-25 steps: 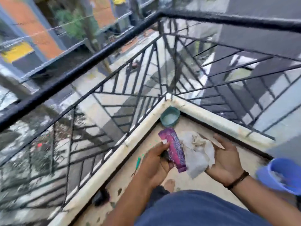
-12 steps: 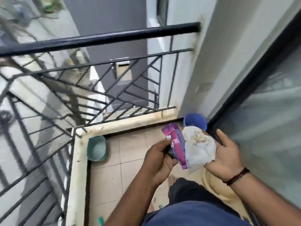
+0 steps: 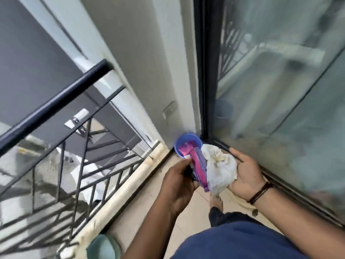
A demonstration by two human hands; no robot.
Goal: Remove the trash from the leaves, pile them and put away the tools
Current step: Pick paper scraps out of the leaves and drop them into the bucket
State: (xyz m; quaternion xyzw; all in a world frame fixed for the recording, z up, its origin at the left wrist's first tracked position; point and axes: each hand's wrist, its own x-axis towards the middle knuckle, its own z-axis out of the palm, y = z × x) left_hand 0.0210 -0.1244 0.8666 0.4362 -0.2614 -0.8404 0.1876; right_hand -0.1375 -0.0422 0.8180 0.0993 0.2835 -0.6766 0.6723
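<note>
- Since half a second ago the view has swung right: the blue plastic bowl, then at mid-frame beyond the hands, now sits partly behind the wrapper, and the sliding glass door fills the right half of the frame.
- Both hands keep the same hold on the trash as before.
- The left hand, at lower centre, has its fingers curled round the lower part of a pink and purple foil wrapper, with the thumb across the near edge.
- The wrapper stands tilted, its pink top end reaching up over the bowl's rim in the picture.
- The right hand lies palm up with the fingers nearly straight and the thumb spread wide, cradling a crumpled white tissue stained yellowish.
- Tissue and wrapper touch along their facing edges, between the two hands.
- A dark braided wristband circles the right wrist.
- Below the hands a bare foot stands on the beige floor tiles, and dark blue clothing fills the bottom edge.
- The bowl rests on the floor in the corner where the grey wall meets the door's black frame.
- A pale raised curb runs diagonally from that corner to the lower left, carrying a black metal railing that crosses the left of the frame.
- A green bowl shows blurred at the bottom edge, just beside the curb.
</note>
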